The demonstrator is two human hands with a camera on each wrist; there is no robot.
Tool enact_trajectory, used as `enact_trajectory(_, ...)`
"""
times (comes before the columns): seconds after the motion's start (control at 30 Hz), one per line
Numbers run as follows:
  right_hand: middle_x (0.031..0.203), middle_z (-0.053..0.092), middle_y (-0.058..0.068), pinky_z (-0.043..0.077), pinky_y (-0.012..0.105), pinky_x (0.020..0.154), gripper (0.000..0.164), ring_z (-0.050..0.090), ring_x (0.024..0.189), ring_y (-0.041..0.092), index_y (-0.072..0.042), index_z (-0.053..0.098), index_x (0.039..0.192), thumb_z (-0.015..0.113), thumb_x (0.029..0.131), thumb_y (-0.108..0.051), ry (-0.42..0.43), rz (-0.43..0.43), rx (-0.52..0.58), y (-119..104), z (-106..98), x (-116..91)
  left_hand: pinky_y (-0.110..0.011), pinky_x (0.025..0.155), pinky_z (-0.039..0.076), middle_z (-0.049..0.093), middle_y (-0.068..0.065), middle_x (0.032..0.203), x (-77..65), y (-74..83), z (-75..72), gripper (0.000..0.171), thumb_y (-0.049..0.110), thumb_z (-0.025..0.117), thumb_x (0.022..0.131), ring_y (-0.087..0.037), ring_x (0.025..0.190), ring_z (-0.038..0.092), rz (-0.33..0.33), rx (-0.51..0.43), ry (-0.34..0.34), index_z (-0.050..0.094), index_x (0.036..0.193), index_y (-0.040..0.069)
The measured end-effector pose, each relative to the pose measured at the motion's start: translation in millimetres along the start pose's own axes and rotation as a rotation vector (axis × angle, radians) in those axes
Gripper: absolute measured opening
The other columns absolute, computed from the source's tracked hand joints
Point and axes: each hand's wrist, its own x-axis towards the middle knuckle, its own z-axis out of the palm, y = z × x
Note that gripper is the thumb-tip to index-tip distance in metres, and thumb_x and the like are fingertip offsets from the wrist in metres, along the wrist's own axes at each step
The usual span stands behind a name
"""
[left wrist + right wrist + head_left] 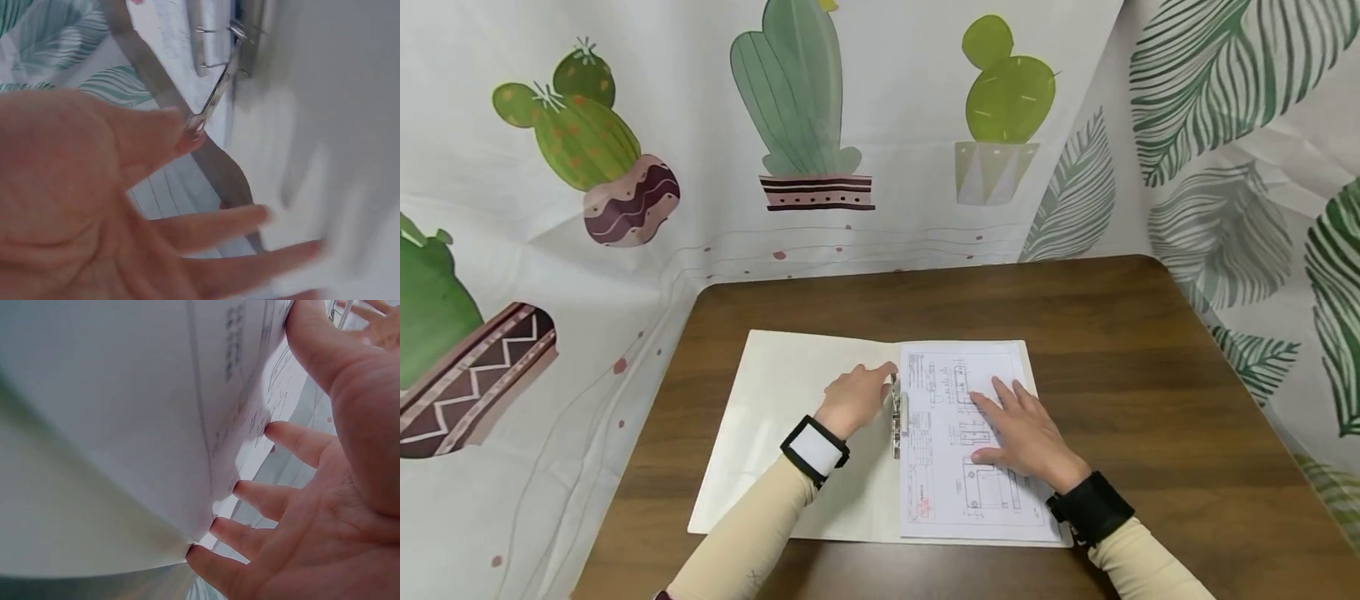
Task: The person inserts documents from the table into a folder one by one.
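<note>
A white lever-clip file folder (775, 383) lies spread on the table, and printed drawing sheets (951, 521) cover its right side. Along the fold runs a metal clip mechanism (896, 446). My left hand (857, 398) pinches the end of the clip's metal lever (217, 94) between thumb and index finger; its other fingers extend loosely. In the left wrist view the lever stands tilted up from the clip. My right hand (1028, 432) rests with spread fingers on the sheets, fingertips (244, 487) against the top page.
A brown wooden table (1120, 375) carries the folder, its back edge against a hanging cloth (910, 100) printed with cacti. More cloth with leaf prints (1217, 225) hangs on the right. Both wrists wear black straps.
</note>
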Motion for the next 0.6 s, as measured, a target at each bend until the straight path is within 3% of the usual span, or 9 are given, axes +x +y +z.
enact_trajectory(0.13, 0.16, 0.032, 0.031, 0.022, 0.072, 0.113, 0.091, 0.023, 0.147, 0.058, -0.008, 0.05, 0.151, 0.09, 0.077, -0.041, 0.009, -0.006, -0.013, 0, 2, 1, -0.044, 0.064, 0.055, 0.073, -0.005, 0.095, -0.4, -5.9, 5.9, 0.005, 0.009, 0.071, 0.096, -0.026, 0.081, 0.07, 0.166, -0.068, 0.245, 0.072, 0.1, 0.013)
enact_trajectory(0.23, 0.16, 0.031, 0.031, 0.022, 0.072, 0.114, 0.09, 0.023, 0.147, 0.058, -0.008, 0.05, 0.151, 0.089, 0.077, -0.041, 0.008, -0.007, -0.015, 0, 4, 1, -0.036, 0.069, 0.055, 0.074, 0.001, 0.089, -1.0, -11.4, 11.6, 0.008, 0.006, 0.074, 0.093, -0.018, 0.08, 0.069, 0.225, -0.139, 0.311, 0.073, 0.089, 0.013)
enact_trajectory(0.37, 0.16, 0.032, 0.031, 0.022, 0.071, 0.114, 0.091, 0.023, 0.146, 0.058, -0.008, 0.05, 0.151, 0.09, 0.077, -0.041, 0.009, -0.011, -0.024, -1, 2, 2, -0.029, 0.071, 0.054, 0.075, 0.004, 0.087, -9.0, -16.7, 12.1, 0.007, 0.009, 0.075, 0.093, -0.011, 0.078, 0.067, 0.234, -0.249, 0.275, 0.076, 0.089, 0.014)
enact_trajectory(0.6, 0.161, 0.03, 0.03, 0.02, 0.07, 0.115, 0.092, 0.021, 0.148, 0.057, -0.009, 0.049, 0.152, 0.09, 0.077, -0.042, -0.013, 0.012, -0.022, -1, 0, 2, -0.027, 0.073, 0.053, 0.073, 0.009, 0.08, -31.8, -18.3, 6.9, 0.004, 0.009, 0.079, 0.09, -0.003, 0.072, 0.065, 0.271, -0.466, 0.114, 0.08, 0.086, 0.011)
